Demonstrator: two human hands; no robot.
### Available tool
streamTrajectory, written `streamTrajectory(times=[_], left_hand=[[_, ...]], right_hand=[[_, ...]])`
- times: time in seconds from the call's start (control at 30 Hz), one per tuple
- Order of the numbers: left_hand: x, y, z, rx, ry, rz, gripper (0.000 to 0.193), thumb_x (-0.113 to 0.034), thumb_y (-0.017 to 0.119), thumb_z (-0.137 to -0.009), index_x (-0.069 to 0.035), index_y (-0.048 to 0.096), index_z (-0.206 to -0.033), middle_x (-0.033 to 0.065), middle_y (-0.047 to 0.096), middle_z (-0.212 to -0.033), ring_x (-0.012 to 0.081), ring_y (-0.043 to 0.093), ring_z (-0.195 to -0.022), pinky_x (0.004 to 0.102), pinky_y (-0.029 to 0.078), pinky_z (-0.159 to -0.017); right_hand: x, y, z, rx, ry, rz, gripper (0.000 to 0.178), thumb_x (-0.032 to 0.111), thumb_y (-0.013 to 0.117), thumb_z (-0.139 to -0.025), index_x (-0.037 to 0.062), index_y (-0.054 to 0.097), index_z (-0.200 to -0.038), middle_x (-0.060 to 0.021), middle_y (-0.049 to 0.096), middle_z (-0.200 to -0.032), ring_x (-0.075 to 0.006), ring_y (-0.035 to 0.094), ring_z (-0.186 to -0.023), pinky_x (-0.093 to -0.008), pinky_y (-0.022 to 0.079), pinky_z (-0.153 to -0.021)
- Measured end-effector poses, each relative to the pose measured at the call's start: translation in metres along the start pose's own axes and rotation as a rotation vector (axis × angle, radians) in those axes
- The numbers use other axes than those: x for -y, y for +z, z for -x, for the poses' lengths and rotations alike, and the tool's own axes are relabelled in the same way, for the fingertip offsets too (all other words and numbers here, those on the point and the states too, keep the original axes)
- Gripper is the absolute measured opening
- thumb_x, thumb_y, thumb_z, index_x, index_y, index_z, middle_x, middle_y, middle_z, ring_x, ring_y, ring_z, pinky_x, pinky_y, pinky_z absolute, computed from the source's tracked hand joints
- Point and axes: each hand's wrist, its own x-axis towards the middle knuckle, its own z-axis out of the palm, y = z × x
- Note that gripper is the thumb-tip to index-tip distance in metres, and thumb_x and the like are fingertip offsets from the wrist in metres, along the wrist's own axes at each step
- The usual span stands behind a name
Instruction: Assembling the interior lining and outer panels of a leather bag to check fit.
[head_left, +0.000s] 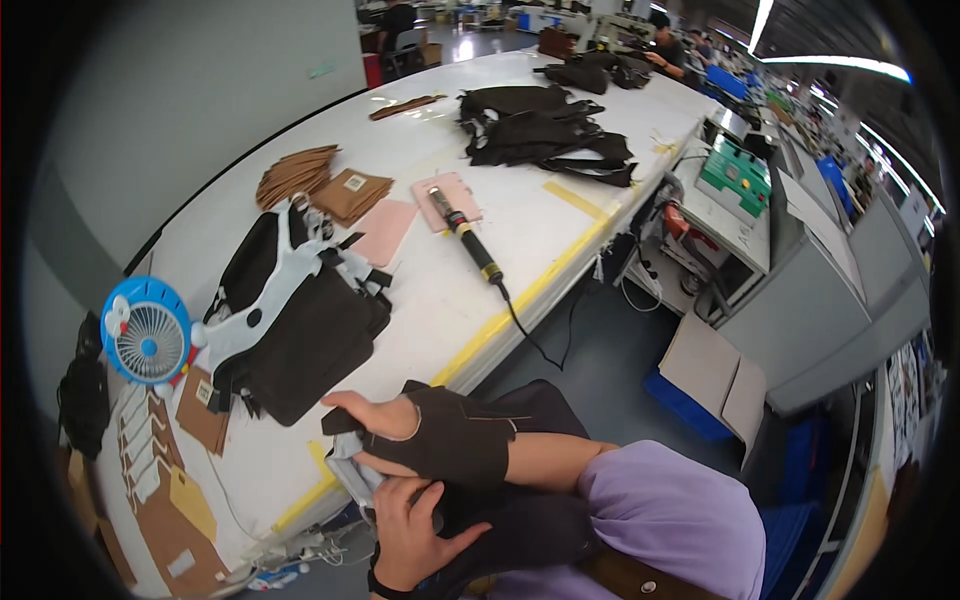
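Note:
My right hand (385, 420) reaches in from the right, with a black cloth covering (460, 430) around its palm and wrist. Its thumb lies stretched over the top edge of a black and light-grey fabric piece (350, 468), and the other fingers are mostly hidden. Just below, my left hand (410, 535), with a dark band at the wrist, has its fingers bent over the same piece, thumb apart. The piece hangs at the table's near edge; its lower part blends with dark clothing. Beyond it on the white table (420, 330) lies a black bag (320, 340) with light-grey trim.
A heat-gun-like tool (463, 235) rests on a pink pad (460, 190), its cord hanging over the yellow-taped edge. Left are a blue fan (148, 330), brown pieces (205, 415) and brown stacks (300, 170). Black fabric (540, 130) lies farther back. A green machine (735, 178) stands right.

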Motion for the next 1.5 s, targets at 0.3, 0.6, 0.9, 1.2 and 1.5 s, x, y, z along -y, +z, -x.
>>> streamTrajectory(times=[0.3,0.6,0.9,1.2,1.5], left_hand=[[0.023,0.087,-0.002,-0.284,0.076,-0.248,0.074,-0.032,0.083,-0.066,-0.01,0.043,-0.124,0.0156,0.044,-0.116,0.0379,0.046,-0.104,0.0551,0.035,-0.088],[0.009,0.011,-0.019,-0.259,-0.132,0.072,0.017,-0.002,0.058,-0.073,0.0,0.058,-0.089,0.0151,0.06,-0.085,0.0324,0.056,-0.08,0.0413,0.043,-0.077],[0.108,-0.032,0.002,-0.358,-0.948,1.134,0.017,-0.003,0.054,-0.089,-0.003,0.063,-0.104,0.0005,0.063,-0.087,0.008,0.059,-0.075,0.0203,0.047,-0.071],[0.087,-0.024,0.074,-0.317,-0.714,1.831,0.037,-0.011,0.065,-0.09,0.006,0.059,-0.122,0.0164,0.066,-0.114,0.0203,0.068,-0.097,0.031,0.054,-0.089],[0.057,-0.085,0.044,-0.287,-0.55,0.295,0.063,0.002,0.065,-0.08,-0.006,0.044,-0.139,0.0049,0.063,-0.106,0.0193,0.062,-0.101,0.0271,0.047,-0.081]], right_hand=[[-0.002,-0.025,0.007,0.101,0.44,-0.127,0.055,0.015,0.056,-0.084,0.0101,0.037,-0.135,-0.0121,0.064,-0.084,-0.0251,0.066,-0.073,-0.0324,0.049,-0.061],[0.011,-0.03,0.04,-0.031,0.274,-0.05,0.047,0.02,0.063,-0.079,0.0099,0.052,-0.123,-0.0107,0.064,-0.088,-0.0275,0.065,-0.08,-0.0357,0.049,-0.071],[0.03,-0.043,0.061,0.675,0.179,-0.348,0.058,0.025,0.074,-0.078,0.0024,0.048,-0.123,-0.0181,0.063,-0.083,-0.0392,0.063,-0.077,-0.0423,0.05,-0.066],[-0.004,-0.067,0.047,0.076,0.101,-1.165,0.071,0.007,0.075,-0.065,-0.0129,0.045,-0.126,-0.0216,0.065,-0.11,-0.0219,0.066,-0.1,-0.0259,0.049,-0.085],[0.013,-0.042,-0.026,0.736,0.085,-0.976,0.065,0.026,0.069,-0.065,-0.0087,0.06,-0.119,-0.0185,0.065,-0.115,-0.0249,0.063,-0.107,-0.0306,0.046,-0.094]])
